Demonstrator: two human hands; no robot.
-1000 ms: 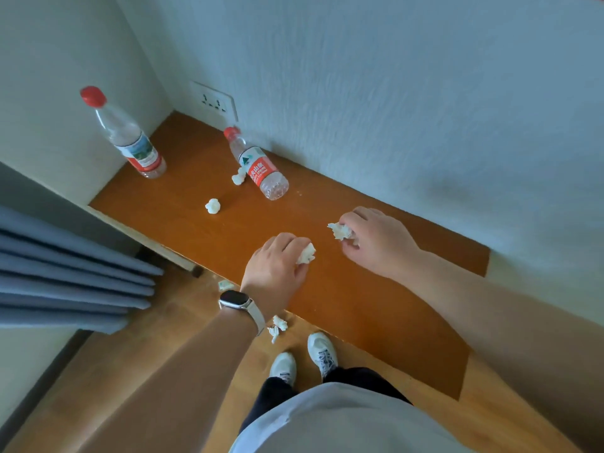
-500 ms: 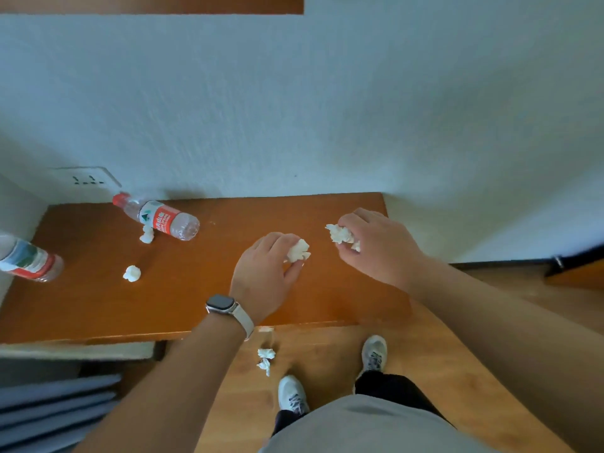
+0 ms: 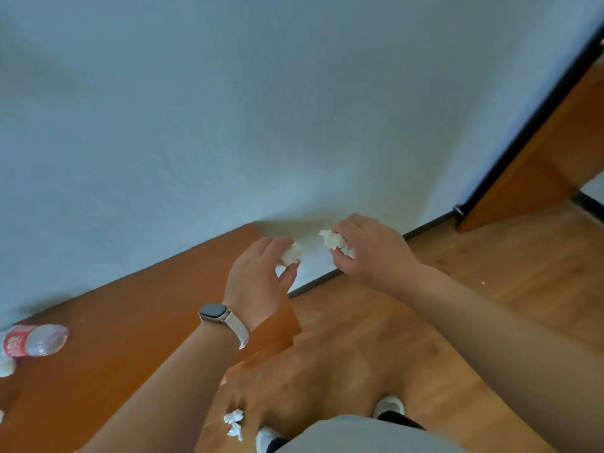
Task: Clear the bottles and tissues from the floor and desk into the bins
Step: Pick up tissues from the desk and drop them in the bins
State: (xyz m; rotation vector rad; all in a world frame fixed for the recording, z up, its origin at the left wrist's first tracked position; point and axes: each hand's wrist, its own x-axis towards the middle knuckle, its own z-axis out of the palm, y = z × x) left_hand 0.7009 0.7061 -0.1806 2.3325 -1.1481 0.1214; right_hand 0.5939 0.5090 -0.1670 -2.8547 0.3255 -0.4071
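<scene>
We see an orange-brown wooden desk (image 3: 130, 322), white crumpled tissues (image 3: 291, 254), and a clear plastic bottle (image 3: 36, 340) with a red label.

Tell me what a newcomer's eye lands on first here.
First, the two hands mid-frame: the left hand and the right hand each pinch a crumpled tissue, by the desk's right end. Next, the red-labelled bottle lying on its side at the desk's far left, and a tissue scrap on the floor by the shoes.
</scene>
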